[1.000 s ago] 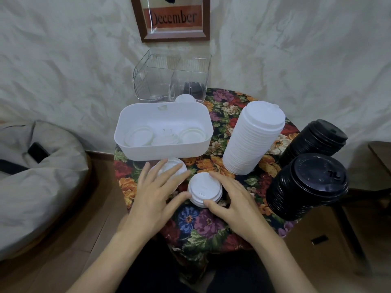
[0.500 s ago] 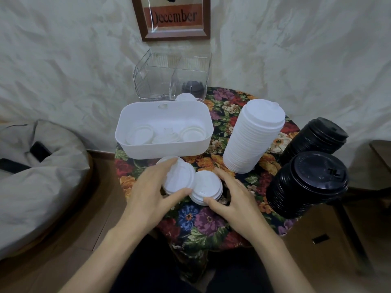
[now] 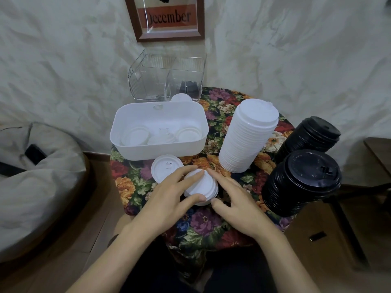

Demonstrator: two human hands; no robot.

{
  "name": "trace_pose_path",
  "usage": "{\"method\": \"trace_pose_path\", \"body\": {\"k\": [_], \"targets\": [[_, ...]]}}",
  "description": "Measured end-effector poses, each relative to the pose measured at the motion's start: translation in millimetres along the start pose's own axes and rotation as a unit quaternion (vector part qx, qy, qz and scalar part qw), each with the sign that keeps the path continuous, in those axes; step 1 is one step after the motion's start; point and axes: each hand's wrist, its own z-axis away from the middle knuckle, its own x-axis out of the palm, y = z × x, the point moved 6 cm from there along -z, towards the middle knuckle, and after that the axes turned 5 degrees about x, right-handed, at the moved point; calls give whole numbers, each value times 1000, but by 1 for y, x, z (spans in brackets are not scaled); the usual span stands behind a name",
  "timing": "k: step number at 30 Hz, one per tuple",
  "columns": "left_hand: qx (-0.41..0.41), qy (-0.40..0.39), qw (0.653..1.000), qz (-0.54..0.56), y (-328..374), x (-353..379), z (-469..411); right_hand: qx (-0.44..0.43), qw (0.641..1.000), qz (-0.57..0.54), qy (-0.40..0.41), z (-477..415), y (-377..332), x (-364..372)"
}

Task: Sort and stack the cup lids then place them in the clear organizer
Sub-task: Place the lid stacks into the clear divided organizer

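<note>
White plastic: a small stack of lids (image 3: 201, 187) sits between both hands at the near side of the table.

The left hand (image 3: 167, 199) wraps the stack from the left, with the thumb on the near rim and the fingers over the far top. The right hand (image 3: 237, 201) brackets it from the right, index finger at the far rim and thumb at the near rim, the other fingers loosely spread. The stack stands upright, tops up, its axis vertical, about midway between the hands. A single lid (image 3: 167, 168) lies flat, top up, just beside the stack on its far-left side, so the left hand is nearer. The clear organizer (image 3: 167, 77) lies straight ahead by the wall, its long axis left to right, behind the white tub (image 3: 158, 153) and well apart from the hands. Judgement: any carry there must rise over the tub.
</note>
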Motion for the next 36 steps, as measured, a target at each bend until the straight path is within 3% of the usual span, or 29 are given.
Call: {"method": "trace_pose_path", "body": {"k": [22,26,29,36], "targets": [[39,24,996,-74,-16,-3,3,-20,997,22,69,-8,-1,6],[40,75,992,-92,-22,-14,9,-17,997,32,74,-10,1,6],[27,113,986,-122,-35,-25,14,-9,997,31,75,-9,-1,4],[-14,108,986,-125,-56,-30,23,-14,995,33,89,-7,-4,5]]}}
